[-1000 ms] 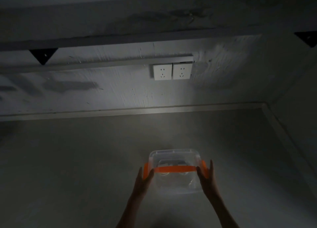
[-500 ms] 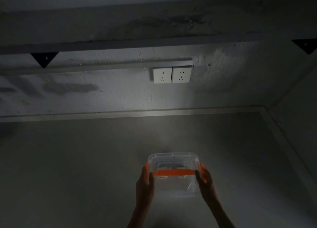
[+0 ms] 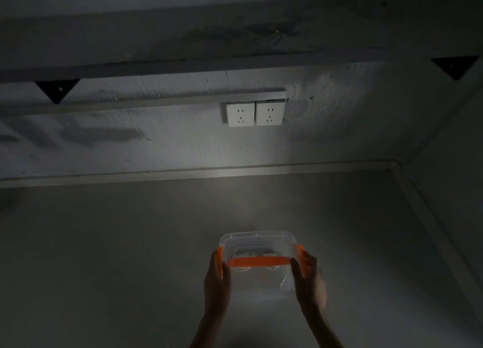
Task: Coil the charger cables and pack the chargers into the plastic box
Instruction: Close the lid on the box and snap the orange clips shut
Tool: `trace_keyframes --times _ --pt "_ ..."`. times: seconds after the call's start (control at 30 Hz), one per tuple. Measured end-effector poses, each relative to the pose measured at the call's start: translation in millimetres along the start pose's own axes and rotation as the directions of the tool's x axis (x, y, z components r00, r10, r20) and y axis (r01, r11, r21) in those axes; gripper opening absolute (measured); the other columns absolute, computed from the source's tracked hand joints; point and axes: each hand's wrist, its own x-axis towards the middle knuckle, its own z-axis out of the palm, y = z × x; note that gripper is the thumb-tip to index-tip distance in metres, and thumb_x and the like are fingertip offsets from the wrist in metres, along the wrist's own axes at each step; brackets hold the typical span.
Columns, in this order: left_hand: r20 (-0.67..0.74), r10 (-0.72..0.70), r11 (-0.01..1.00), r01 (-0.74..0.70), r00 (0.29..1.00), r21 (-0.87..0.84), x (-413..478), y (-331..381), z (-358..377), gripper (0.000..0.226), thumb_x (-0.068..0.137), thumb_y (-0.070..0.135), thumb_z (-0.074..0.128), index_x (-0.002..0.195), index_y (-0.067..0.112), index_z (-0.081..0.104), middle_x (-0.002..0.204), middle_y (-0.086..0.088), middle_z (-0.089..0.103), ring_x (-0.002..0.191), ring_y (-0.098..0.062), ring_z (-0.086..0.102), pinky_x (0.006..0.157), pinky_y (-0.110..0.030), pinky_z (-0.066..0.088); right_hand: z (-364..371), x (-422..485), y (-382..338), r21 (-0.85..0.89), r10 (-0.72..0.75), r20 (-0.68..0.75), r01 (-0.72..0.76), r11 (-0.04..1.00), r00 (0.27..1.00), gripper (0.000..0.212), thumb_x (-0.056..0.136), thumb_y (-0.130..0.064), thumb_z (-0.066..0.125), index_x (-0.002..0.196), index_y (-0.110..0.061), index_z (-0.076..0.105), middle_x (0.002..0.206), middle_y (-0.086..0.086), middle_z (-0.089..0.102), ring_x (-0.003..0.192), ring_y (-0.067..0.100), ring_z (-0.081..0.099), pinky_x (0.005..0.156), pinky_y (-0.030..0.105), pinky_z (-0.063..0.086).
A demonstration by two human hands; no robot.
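A clear plastic box (image 3: 257, 239) with its lid on stands on the grey surface in the lower middle of the head view. An orange handle (image 3: 257, 262) lies across the lid. My left hand (image 3: 215, 282) grips the box's left side over the orange latch (image 3: 220, 253), thumb on the lid. My right hand (image 3: 311, 282) grips the right side over the other orange latch (image 3: 302, 255). Pale chargers and coiled cables (image 3: 252, 252) show faintly through the lid. The light is dim.
Two white wall sockets (image 3: 254, 113) sit on the back wall above the grey surface (image 3: 130, 256). A shelf runs overhead on black brackets (image 3: 56, 90), the other bracket (image 3: 454, 68) at the far right. A side wall (image 3: 449, 190) closes off the right.
Both hands went from straight fingers against the orange latches to gripping the box's sides, and the latches now lie closer to the box. The box has shifted slightly nearer to me.
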Motion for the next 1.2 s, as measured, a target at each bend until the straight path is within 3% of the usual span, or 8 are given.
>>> trace_keyframes --times 0.1,0.2,0.4,0.57,0.73,0.9,1.1,1.2 --pt "0.021 -0.039 0.999 0.039 0.999 0.005 -1 3 0 0.053 0.093 0.032 0.043 0.137 0.002 0.044 0.136 -0.017 0.055 0.121 -0.031 0.057 0.097 -0.019 0.036 -2 -6 -4 -0.139 -0.099 -0.049 0.091 0.986 0.994 0.046 0.092 -0.054 0.039 0.128 -0.026 0.047 0.114 0.003 0.063 0.082 0.022 0.067 0.065 0.032 0.051" --pt "0.025 -0.039 0.999 0.039 0.999 0.015 -1 0 3 0.044 0.095 0.007 0.049 0.138 0.000 0.041 0.138 -0.019 0.052 0.124 -0.033 0.055 0.101 -0.032 0.040 -1 -9 -8 -0.229 -0.159 -0.061 0.142 0.963 0.985 0.040 0.095 -0.044 0.043 0.131 -0.026 0.049 0.110 0.003 0.064 0.077 0.019 0.066 0.057 0.027 0.050" --pt "0.012 -0.015 0.999 0.014 1.000 0.042 3 -5 9 0.044 0.094 0.006 0.049 0.137 -0.002 0.042 0.136 -0.022 0.054 0.121 -0.034 0.057 0.098 -0.032 0.041 2 -4 -7 -0.285 -0.216 -0.032 0.198 0.938 0.976 0.033 0.094 -0.029 0.052 0.127 -0.024 0.052 0.095 0.001 0.065 0.059 0.008 0.057 0.044 0.015 0.039" --pt "0.016 0.018 0.999 -0.019 1.000 0.026 25 0 14 0.042 0.093 -0.002 0.050 0.134 -0.006 0.043 0.133 -0.025 0.055 0.118 -0.037 0.058 0.096 -0.041 0.047 7 18 -18 -0.297 -0.259 -0.027 0.239 0.924 0.966 0.031 0.096 -0.031 0.051 0.125 -0.019 0.051 0.100 0.004 0.065 0.064 0.011 0.060 0.048 0.025 0.051" --pt "0.100 0.003 0.999 -0.008 0.995 0.047 65 11 20 0.043 0.095 -0.001 0.042 0.138 -0.006 0.037 0.139 -0.027 0.047 0.127 -0.038 0.050 0.104 -0.041 0.042 21 44 -38 -0.330 -0.236 -0.027 0.214 0.919 0.971 0.029 0.098 -0.030 0.045 0.120 -0.012 0.047 0.107 0.009 0.061 0.078 0.023 0.066 0.057 0.033 0.055" --pt "0.201 -0.028 0.993 0.004 0.979 0.118 71 19 18 0.050 0.100 0.011 0.035 0.147 0.000 0.023 0.146 -0.024 0.036 0.131 -0.038 0.043 0.104 -0.037 0.037 28 51 -40 -0.418 -0.235 -0.027 0.202 0.886 0.972 0.030 0.097 -0.033 0.046 0.119 -0.013 0.041 0.109 0.010 0.059 0.077 0.023 0.068 0.055 0.038 0.060" --pt "0.241 -0.164 0.939 0.076 0.957 0.336 70 32 13 0.052 0.100 0.023 0.028 0.150 0.015 0.014 0.137 -0.018 0.044 0.121 -0.038 0.051 0.097 -0.049 0.042 23 57 -45 -0.427 -0.229 0.053 0.229 0.875 0.972 0.031 0.098 -0.034 0.040 0.123 -0.016 0.035 0.117 0.009 0.053 0.082 0.024 0.067 0.065 0.042 0.060" --pt "0.262 -0.152 0.873 0.006 0.953 0.487 67 37 5 0.054 0.100 0.020 0.029 0.150 0.011 0.010 0.137 -0.016 0.043 0.119 -0.035 0.052 0.096 -0.046 0.045 15 56 -55 -0.434 -0.126 0.131 0.171 0.885 0.983 0.034 0.099 -0.036 0.035 0.127 -0.016 0.034 0.121 0.011 0.055 0.092 0.031 0.065 0.074 0.040 0.053"
